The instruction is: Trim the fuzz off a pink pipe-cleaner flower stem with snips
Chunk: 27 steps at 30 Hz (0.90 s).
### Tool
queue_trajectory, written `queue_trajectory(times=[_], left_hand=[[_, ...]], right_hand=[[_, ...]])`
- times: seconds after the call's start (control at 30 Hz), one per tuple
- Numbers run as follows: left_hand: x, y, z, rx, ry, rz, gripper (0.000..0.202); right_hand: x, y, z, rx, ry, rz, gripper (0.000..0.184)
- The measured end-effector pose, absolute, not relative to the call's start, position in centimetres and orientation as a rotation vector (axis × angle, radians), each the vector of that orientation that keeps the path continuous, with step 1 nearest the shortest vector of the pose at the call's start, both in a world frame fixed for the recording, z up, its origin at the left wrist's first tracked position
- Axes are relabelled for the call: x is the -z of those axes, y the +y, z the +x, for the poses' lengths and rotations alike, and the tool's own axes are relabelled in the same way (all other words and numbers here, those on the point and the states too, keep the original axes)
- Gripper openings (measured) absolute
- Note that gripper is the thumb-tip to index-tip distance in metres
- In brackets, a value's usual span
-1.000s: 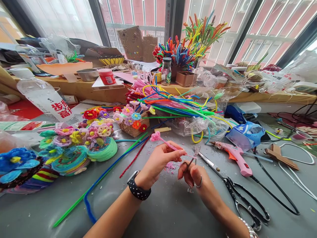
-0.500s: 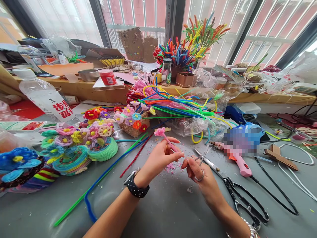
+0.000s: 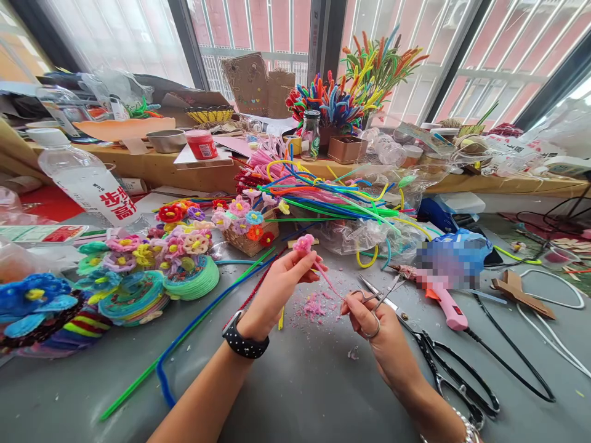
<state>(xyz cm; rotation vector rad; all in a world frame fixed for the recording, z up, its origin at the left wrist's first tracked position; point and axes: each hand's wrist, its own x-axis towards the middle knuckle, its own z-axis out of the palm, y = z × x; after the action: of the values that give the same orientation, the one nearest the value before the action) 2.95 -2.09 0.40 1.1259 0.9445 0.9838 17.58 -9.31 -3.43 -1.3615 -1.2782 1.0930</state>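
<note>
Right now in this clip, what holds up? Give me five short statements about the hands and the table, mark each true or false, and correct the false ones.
1. The left hand holds a pink fuzzy flower. True.
2. The dotted watch band is on the right wrist. False: it is on the left wrist.
3. The right hand holds small scissors. True.
4. The pink glue gun is held in a hand. False: it lies on the table.
5. Pink scraps lie on the table. True.
</note>
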Motion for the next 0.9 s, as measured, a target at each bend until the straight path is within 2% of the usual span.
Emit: queue_trajectory(times=[0.13,0.37,0.47,0.67,0.9], left_hand=[[-0.3,-2.0,2.7,-1.013,0.901,1.006,0.021],[-0.2,-2.2,2.6,-0.986,0.763,1.006,0.016],[-0.1,-2.3,2.6,-0.939,0.754,1.059,0.018],[0.1,-2.4,2.8,-0.876,0.792,1.147,0.018],[0.3,-2.9,3.5,-0.863,0.808,1.158,0.019]], right_hand=[[3.4,-9.2,17.4,-1.124,-1.337,-1.359,0.036],[4.2,-9.2,17.1,-1.332,-1.675,-1.123,0.073],[4.0,-9.5,16.9,-1.455,-1.733,-1.032,0.082],[3.0,-9.9,16.5,-1.507,-1.904,-0.841,0.079],[3.2,-10.0,16.2,-1.481,-1.882,-0.874,0.072]])
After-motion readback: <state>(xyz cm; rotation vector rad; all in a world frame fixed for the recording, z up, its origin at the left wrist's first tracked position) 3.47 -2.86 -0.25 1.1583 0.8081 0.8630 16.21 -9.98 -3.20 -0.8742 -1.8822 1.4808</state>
